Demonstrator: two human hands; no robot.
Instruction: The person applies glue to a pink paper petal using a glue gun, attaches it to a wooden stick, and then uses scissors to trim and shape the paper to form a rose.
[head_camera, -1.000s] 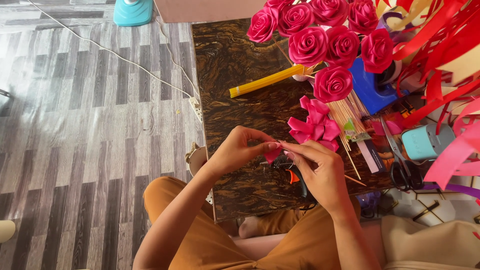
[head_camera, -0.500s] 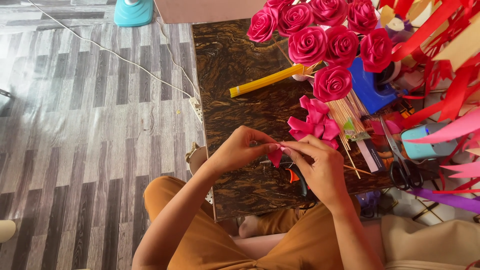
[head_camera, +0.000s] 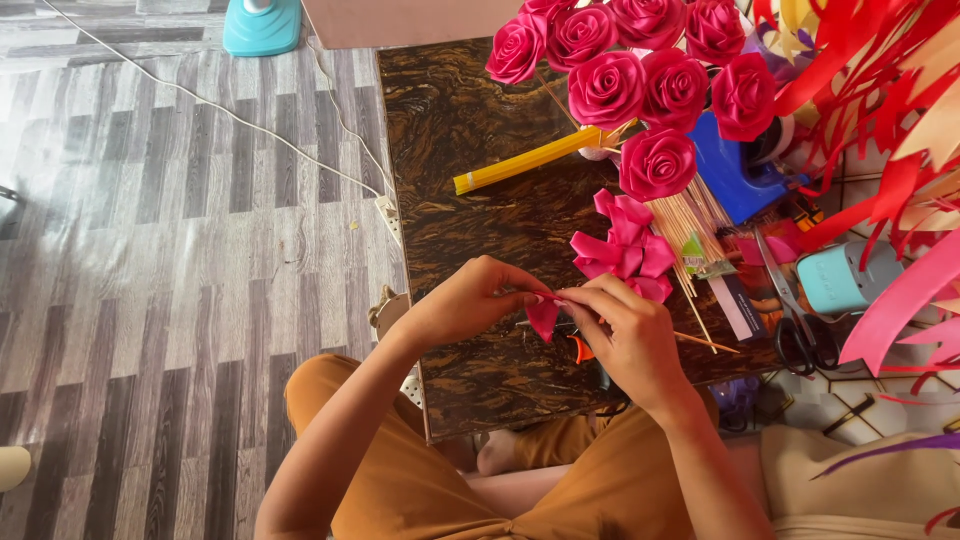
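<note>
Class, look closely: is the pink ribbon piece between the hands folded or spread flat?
Folded: the pink ribbon piece tapers downward, pinched between left hand and right hand.

The desk (head_camera: 470, 150) is dark brown with a swirling golden marble grain. Toward its far right corner the roses (head_camera: 640, 70) are deep magenta, and the folded petals (head_camera: 625, 245) below them match. A yellow stick (head_camera: 525, 162) lies across the far half. The tape dispenser (head_camera: 735, 175) is blue, the scissors (head_camera: 795, 320) black-handled. Red and pink ribbons (head_camera: 890, 120) spill along the right edge. The floor (head_camera: 150, 250) shows grey and white wood-plank stripes. The trousers (head_camera: 420, 480) are ochre.
</note>
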